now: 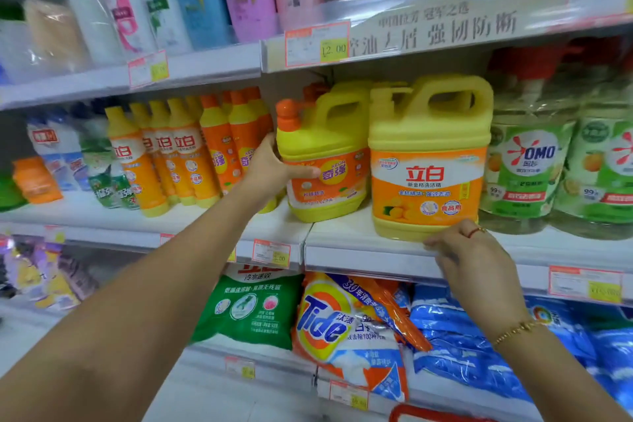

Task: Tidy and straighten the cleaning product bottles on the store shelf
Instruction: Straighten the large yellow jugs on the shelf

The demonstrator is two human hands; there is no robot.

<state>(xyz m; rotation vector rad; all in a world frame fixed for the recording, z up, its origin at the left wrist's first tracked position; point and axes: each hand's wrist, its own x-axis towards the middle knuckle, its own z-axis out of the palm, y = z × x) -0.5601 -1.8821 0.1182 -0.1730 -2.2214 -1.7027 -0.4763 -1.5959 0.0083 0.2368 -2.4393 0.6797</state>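
pump jug [323,161]: middle shelf [342,233], set back from front edge, leaning left, turned off square
handling: looks full and heavy, stiff slick plastic; best taken by top handle or both sides, not pump
left hand [270,168]: wrapped on jug's left side, thumb across label
big jug [428,158]: upright at front edge, just right of pump jug
right hand [476,257]: fingertips curled at big jug's base corner, holding nothing
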